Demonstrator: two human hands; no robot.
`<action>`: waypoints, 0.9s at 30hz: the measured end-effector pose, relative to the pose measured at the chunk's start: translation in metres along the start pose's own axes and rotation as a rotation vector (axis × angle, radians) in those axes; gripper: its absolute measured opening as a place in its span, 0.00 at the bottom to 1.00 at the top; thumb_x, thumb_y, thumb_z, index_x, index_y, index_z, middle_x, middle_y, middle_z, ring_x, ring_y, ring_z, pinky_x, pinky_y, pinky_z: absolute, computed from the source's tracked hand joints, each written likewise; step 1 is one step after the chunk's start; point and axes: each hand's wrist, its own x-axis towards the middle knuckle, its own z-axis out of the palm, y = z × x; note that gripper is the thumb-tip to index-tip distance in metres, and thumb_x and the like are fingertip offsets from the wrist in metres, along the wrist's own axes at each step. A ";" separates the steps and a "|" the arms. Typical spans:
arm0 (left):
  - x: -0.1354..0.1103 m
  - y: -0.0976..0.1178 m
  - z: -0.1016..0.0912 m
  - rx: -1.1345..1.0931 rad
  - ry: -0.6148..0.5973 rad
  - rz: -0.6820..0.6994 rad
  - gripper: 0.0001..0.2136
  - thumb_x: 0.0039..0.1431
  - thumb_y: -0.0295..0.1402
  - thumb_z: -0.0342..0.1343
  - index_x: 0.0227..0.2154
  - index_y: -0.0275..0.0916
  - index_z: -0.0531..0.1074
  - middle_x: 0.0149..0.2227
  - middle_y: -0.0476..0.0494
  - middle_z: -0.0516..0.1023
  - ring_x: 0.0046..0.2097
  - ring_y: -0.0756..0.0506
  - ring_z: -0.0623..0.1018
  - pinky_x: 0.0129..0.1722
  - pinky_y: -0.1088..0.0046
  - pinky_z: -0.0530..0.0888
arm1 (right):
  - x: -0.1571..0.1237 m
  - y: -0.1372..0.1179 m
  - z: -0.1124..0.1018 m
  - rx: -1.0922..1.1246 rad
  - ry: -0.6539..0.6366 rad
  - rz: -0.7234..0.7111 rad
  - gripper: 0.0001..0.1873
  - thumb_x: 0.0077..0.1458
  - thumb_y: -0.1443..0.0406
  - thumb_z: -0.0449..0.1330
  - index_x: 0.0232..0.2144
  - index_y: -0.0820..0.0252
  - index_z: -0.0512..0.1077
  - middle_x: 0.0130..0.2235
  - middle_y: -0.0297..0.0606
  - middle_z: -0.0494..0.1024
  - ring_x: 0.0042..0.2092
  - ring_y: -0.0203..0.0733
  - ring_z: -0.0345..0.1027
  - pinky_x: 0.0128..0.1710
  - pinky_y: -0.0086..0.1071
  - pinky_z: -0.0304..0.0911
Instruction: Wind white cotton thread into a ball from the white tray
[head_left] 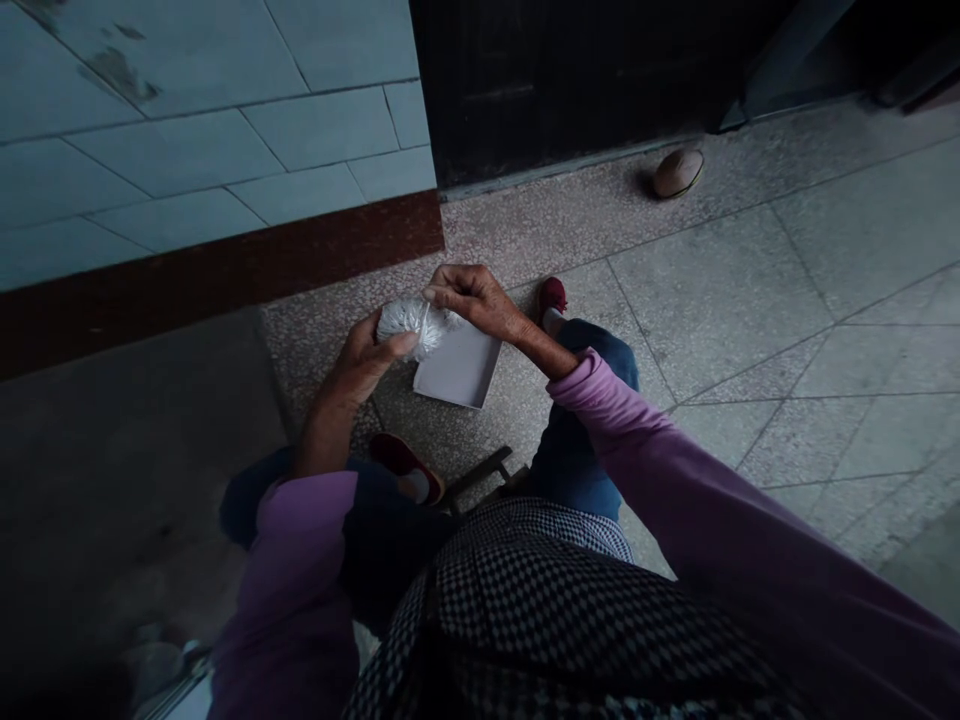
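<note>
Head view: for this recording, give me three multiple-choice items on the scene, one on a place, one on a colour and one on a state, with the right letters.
1. Where does the white card lie?
A. On the speckled floor
B. On the person's lap
C. Against the tiled wall

2. What colour is the right sleeve?
A. Green
B. Purple
C. Grey

3. How is the white bundle held?
A. It lies on the card, untouched
B. In the right hand alone
C. Between the left hand and the right hand

Answers:
1. A, the card lies flat on the floor in front of the person.
2. B, the sleeve shows purple along the whole arm.
3. C, the left thumb and the right fingers both press on the bundle.
</note>
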 end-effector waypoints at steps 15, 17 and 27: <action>0.003 -0.005 0.004 -0.306 0.151 0.053 0.42 0.48 0.79 0.82 0.47 0.46 0.85 0.45 0.33 0.91 0.59 0.24 0.92 0.45 0.55 0.92 | 0.004 0.019 0.031 -0.110 -0.030 0.015 0.29 0.95 0.55 0.65 0.35 0.52 0.67 0.36 0.32 0.72 0.43 0.44 0.66 0.52 0.37 0.65; 0.006 -0.005 0.003 -0.316 0.203 0.067 0.40 0.49 0.75 0.83 0.48 0.46 0.84 0.48 0.34 0.92 0.60 0.26 0.92 0.48 0.56 0.91 | 0.001 0.017 0.036 -0.151 -0.061 0.023 0.26 0.93 0.60 0.66 0.35 0.53 0.68 0.37 0.33 0.74 0.45 0.45 0.69 0.55 0.37 0.65; 0.017 -0.012 -0.012 0.034 0.394 0.172 0.33 0.55 0.57 0.89 0.52 0.45 0.81 0.52 0.46 0.89 0.62 0.35 0.86 0.58 0.60 0.80 | -0.022 -0.012 0.049 -0.122 -0.308 0.054 0.22 0.89 0.62 0.71 0.35 0.54 0.76 0.37 0.37 0.81 0.44 0.47 0.75 0.51 0.39 0.69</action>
